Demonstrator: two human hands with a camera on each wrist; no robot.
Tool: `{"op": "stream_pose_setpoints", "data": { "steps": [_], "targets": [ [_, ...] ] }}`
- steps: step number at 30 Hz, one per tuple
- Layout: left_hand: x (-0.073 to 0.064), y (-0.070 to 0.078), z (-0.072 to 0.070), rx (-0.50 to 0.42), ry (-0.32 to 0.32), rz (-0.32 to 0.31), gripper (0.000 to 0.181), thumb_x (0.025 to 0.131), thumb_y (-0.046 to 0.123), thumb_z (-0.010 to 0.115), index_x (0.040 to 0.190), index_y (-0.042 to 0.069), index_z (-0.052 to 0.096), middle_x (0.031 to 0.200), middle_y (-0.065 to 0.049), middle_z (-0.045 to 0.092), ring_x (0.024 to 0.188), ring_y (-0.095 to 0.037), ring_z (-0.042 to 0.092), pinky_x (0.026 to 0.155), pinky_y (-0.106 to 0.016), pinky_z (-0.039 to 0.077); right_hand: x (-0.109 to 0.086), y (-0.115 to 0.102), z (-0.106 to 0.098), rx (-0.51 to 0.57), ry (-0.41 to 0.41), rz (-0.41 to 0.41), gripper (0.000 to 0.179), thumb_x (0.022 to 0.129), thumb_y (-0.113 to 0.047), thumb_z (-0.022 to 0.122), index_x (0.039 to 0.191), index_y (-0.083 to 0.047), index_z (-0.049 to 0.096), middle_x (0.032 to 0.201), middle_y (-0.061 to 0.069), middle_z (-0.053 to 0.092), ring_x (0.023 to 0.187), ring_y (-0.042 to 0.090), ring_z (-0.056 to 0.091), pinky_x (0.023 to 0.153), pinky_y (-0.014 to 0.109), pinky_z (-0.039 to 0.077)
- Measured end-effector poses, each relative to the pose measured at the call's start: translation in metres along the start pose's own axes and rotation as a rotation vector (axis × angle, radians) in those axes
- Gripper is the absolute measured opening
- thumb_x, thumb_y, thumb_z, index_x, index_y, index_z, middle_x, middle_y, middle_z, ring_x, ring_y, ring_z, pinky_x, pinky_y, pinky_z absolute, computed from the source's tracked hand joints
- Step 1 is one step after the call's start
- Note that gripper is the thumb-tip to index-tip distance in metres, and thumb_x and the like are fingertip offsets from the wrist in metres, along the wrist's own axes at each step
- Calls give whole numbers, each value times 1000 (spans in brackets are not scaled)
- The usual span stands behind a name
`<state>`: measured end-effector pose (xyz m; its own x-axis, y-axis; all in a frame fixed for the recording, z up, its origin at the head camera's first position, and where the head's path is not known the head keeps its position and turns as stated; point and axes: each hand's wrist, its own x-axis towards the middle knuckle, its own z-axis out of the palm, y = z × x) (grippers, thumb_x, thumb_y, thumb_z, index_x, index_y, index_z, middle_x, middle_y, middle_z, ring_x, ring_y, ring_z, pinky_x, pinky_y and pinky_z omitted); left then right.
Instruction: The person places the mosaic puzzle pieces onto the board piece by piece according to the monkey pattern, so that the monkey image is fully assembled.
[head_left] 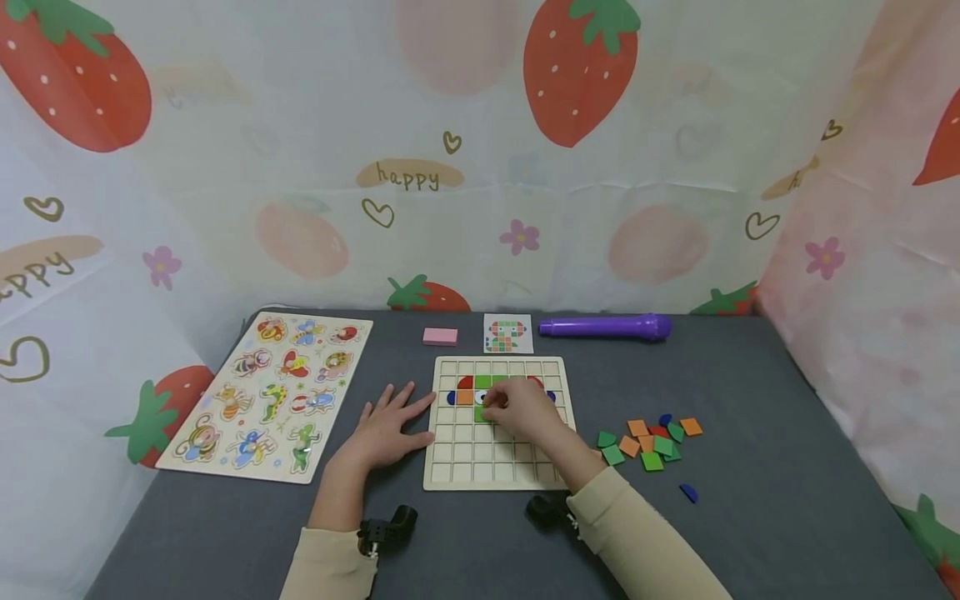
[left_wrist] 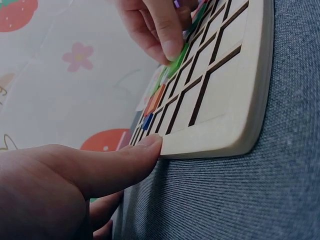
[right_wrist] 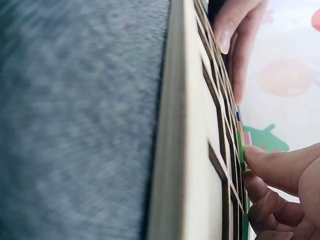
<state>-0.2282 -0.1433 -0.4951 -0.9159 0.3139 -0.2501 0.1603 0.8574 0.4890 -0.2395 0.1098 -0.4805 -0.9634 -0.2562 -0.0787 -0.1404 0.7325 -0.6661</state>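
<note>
Seen from the head camera, a person works at a gridded wooden board (head_left: 465,457) on a dark tabletop (head_left: 750,517), hands well apart. The left hand (head_left: 386,429) lies with fingers spread, thumb at the board's left edge; the right hand (head_left: 522,408) reaches over the grid, thumb and fingers pinching a green tile (head_left: 481,414) in its upper left portion, between the two hands. Loose tiles (head_left: 662,446) lie scattered to the right of the board; a patterned card (head_left: 508,334) sits just beyond it.

From the left wrist, the left thumb touches the board's rim, near a blue tile (left_wrist: 147,121) and an orange tile (left_wrist: 155,99), while the opposite fingertips meet the green tile farther in.

From the right wrist, the right thumb touches the green tile, its other fingers curled close beside; the left hand appears across the board.
</note>
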Motion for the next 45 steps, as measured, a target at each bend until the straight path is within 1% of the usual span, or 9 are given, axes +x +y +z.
{"op": "stream_pose_setpoints", "data": {
  "steps": [3, 12, 17, 20, 23, 28, 32, 37, 45],
  "targets": [
    [0, 0, 0, -1, -3, -4, 69, 96, 43, 66, 157, 27, 38, 169, -12, 20, 156, -42, 3, 121, -68, 2, 0, 0, 1, 5, 1, 17, 7, 90, -21, 79, 92, -16, 75, 84, -6, 69, 77, 10, 60, 72, 32, 51],
    [-1, 1, -1, -11, -2, -3, 69, 96, 42, 66, 157, 27, 38, 169, -12, 19, 156, -42, 2, 121, -67, 1, -5, 1, -8, -4, 39, -19, 6, 89, -22, 78, 91, -17, 76, 82, -6, 67, 75, 12, 58, 67, 31, 49],
    [-2, 1, 0, -24, 1, 6, 70, 96, 42, 66, 158, 27, 38, 169, -12, 18, 156, -42, 1, 121, -67, 1, -15, 6, -17, 32, 61, -47, 8, 90, -20, 77, 95, -15, 77, 83, -5, 68, 75, 12, 60, 66, 31, 51],
    [-2, 1, 0, -24, 0, 8, 70, 96, 42, 66, 158, 27, 37, 169, -12, 18, 156, -42, 1, 121, -67, 1, -23, 9, -24, 43, 81, -48, 11, 91, -20, 77, 99, -12, 77, 84, -4, 69, 75, 12, 61, 67, 32, 52],
    [-2, 1, 0, -26, 1, 7, 70, 96, 42, 66, 158, 27, 38, 169, -12, 19, 156, -42, 1, 121, -68, 1, -29, 13, -32, 51, 97, -30, 13, 91, -19, 77, 101, -11, 77, 85, -4, 69, 74, 12, 61, 67, 32, 52],
    [-2, 2, 0, -22, 0, 6, 70, 96, 41, 67, 158, 26, 38, 169, -13, 19, 156, -42, 1, 121, -68, 2, -38, 22, -45, 73, 116, 24, 14, 91, -20, 77, 102, -11, 77, 84, -3, 70, 71, 13, 62, 63, 31, 51],
    [-3, 3, -1, -17, 1, -1, 69, 96, 40, 67, 157, 25, 39, 169, -13, 20, 156, -43, 2, 121, -68, 2, -42, 34, -54, 56, 138, 40, 15, 91, -21, 76, 102, -11, 77, 85, -1, 71, 70, 14, 61, 60, 30, 50],
    [-4, 4, -2, -15, 0, -6, 69, 96, 39, 67, 157, 24, 39, 169, -14, 19, 156, -43, 2, 121, -68, 2, -47, 47, -63, 25, 161, 45, 18, 91, -20, 76, 105, -9, 76, 86, 0, 71, 74, 14, 63, 61, 29, 52],
    [-4, 6, -1, -16, 4, -7, 69, 95, 39, 67, 157, 24, 40, 168, -14, 20, 156, -43, 2, 121, -69, 2, -57, 64, -75, 6, 195, 90, 16, 92, -23, 76, 103, -11, 76, 89, 1, 72, 78, 16, 63, 64, 31, 52]
  ]
}}
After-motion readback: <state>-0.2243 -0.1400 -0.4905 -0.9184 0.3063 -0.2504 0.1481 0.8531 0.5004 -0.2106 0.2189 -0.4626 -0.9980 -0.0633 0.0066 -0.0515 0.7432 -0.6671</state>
